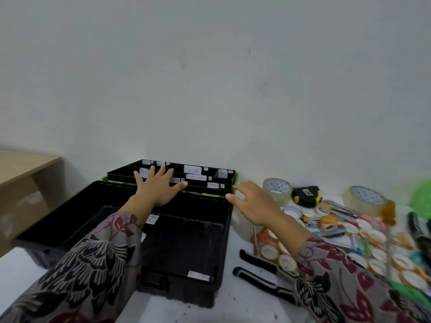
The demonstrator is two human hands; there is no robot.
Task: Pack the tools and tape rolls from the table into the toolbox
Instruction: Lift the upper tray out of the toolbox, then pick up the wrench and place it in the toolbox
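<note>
A black toolbox with green trim stands open on the white table, its labelled tray compartments folded out toward the wall. My left hand lies flat with spread fingers on the tray's near edge. Beside the box's right corner, my right hand hovers with fingers apart and nothing in it. To the right lie two big clear tape rolls, a black-and-yellow tape measure, several small tape rolls and black-handled pliers.
A cardboard box sits at the left against the wall. A green round object shows at the right edge. Black-handled tools, cutters and pens lie mixed among the tape rolls. The wall stands just behind the toolbox.
</note>
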